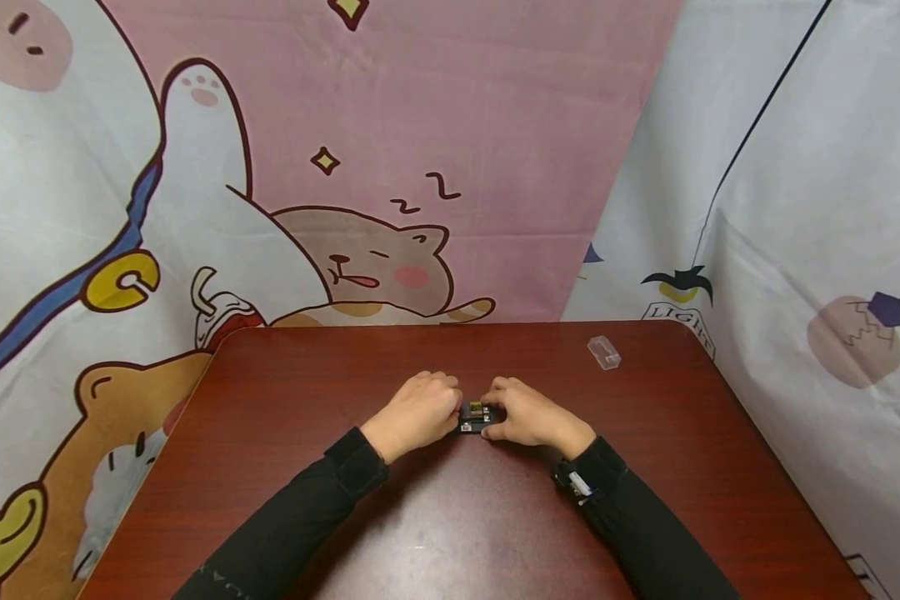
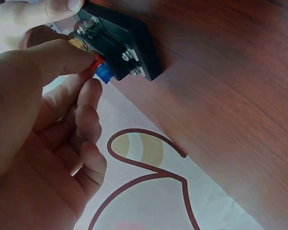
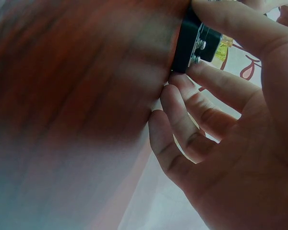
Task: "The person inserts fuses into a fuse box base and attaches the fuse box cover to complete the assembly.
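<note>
A small black fuse block (image 1: 477,417) with screw terminals lies in the middle of the dark red table (image 1: 450,525), between both hands. My left hand (image 1: 418,412) meets its left end. In the left wrist view that hand's (image 2: 89,72) thumb and forefinger pinch a red fuse (image 2: 95,64) seated in the block (image 2: 127,45), beside a blue fuse (image 2: 104,73) and a yellow one (image 2: 78,44). My right hand (image 1: 528,417) grips the block's right end. In the right wrist view the thumb lies over the block (image 3: 192,38) and the fingers curl under it.
A small clear plastic case (image 1: 603,352) lies at the table's far right. Cartoon-printed cloth (image 1: 390,167) hangs behind and to both sides of the table. Black sleeves (image 1: 330,492) cover both forearms.
</note>
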Demonstrator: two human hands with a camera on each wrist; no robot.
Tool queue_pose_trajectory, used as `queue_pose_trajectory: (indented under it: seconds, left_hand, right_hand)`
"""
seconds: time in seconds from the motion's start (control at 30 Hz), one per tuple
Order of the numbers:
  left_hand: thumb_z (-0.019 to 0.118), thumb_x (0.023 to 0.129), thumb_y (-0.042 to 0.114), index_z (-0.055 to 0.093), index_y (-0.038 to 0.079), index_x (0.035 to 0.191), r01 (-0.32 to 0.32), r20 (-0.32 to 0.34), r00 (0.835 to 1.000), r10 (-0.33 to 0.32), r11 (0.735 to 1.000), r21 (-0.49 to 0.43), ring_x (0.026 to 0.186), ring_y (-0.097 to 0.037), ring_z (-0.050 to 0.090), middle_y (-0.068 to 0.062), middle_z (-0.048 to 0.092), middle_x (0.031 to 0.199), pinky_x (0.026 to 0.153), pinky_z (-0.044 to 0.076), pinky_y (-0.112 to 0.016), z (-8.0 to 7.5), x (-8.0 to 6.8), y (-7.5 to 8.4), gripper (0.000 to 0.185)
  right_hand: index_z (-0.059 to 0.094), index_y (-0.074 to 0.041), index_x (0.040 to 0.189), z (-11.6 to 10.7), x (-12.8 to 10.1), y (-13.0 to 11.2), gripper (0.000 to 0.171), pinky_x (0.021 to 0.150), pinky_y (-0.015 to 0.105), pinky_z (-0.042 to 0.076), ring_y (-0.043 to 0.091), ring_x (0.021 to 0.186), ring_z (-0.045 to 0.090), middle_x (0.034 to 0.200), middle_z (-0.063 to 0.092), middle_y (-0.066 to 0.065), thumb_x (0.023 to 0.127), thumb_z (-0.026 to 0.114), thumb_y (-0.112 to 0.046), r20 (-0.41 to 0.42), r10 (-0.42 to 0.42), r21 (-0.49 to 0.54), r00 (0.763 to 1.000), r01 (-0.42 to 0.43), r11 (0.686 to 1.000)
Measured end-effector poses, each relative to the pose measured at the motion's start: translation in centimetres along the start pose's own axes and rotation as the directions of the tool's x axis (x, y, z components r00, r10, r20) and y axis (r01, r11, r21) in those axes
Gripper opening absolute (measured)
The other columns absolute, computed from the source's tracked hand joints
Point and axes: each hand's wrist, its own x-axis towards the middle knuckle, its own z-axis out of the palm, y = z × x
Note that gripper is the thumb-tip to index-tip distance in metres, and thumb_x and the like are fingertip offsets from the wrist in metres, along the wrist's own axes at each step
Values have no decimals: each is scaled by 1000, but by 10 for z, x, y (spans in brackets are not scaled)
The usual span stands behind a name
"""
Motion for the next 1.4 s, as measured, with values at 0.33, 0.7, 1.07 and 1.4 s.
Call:
queue_pose_trajectory:
  seconds: [0.33, 0.7, 1.07, 1.4]
  left_hand:
    - [88, 94, 22, 80, 16, 87, -9, 4, 1000, 9, 1000, -23, 85, -17, 70, 3, 72, 89, 82, 59, -38, -1, 2, 2, 12]
    - [87, 96, 22, 81, 15, 90, -10, 22, 1000, 11, 999, -40, 78, -18, 72, 1, 73, 89, 76, 61, -38, -4, 4, 3, 11]
    - [88, 94, 20, 77, 17, 80, 30, -7, 1000, -31, 997, -76, 74, -16, 70, 2, 73, 85, 71, 58, -36, -2, 0, 2, 18]
    - [86, 97, 26, 81, 21, 90, 41, 1, 999, -41, 997, -60, 79, -14, 71, 5, 70, 89, 75, 56, -35, 3, -6, 2, 11]
  right_hand:
    - [78, -10, 132, -2, -1, -2, 47, 90, 37, 49, 16, 104, 57, 111, 64, -1, 91, 91, -31, -9, -28, 10, 1000, 28, 1000]
    - [79, -13, 131, -3, -1, -4, 46, 92, 38, 49, 16, 105, 57, 111, 64, -3, 91, 91, -31, -8, -18, 7, 1000, 18, 1000]
    - [79, -11, 130, -2, 0, -2, 46, 92, 38, 49, 16, 105, 57, 111, 64, -2, 90, 91, -31, -9, -32, 8, 999, 32, 999]
    - [80, -13, 130, 0, -1, -2, 46, 92, 38, 49, 14, 105, 56, 111, 64, -4, 90, 91, -31, -6, 3, 20, 1000, -3, 1000]
